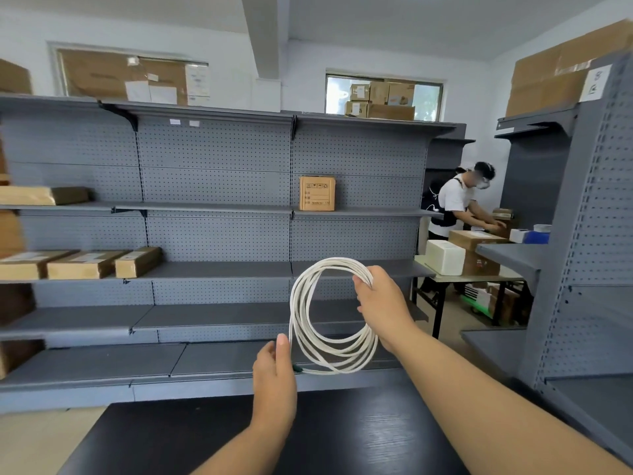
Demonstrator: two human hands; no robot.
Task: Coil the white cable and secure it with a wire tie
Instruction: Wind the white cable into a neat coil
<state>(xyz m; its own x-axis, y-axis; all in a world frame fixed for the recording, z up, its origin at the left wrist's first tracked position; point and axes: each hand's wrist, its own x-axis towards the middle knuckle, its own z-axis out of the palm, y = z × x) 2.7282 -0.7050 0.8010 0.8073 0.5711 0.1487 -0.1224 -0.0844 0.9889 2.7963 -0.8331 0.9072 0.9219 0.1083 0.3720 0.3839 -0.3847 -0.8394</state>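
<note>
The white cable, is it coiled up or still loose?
Coiled: the white cable hangs in several round loops, held by the right hand and left hand.

white cable wound in loose upright loops, green-tipped end low.

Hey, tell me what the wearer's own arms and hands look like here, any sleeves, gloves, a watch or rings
Both forearms come up from the bottom edge bare: no sleeves reach into view. The left hand and the right hand wear no gloves. No watch, bracelet or wristband shows on either wrist, and no ring is visible on the fingers that can be seen. The nails look short and unpainted.
</note>
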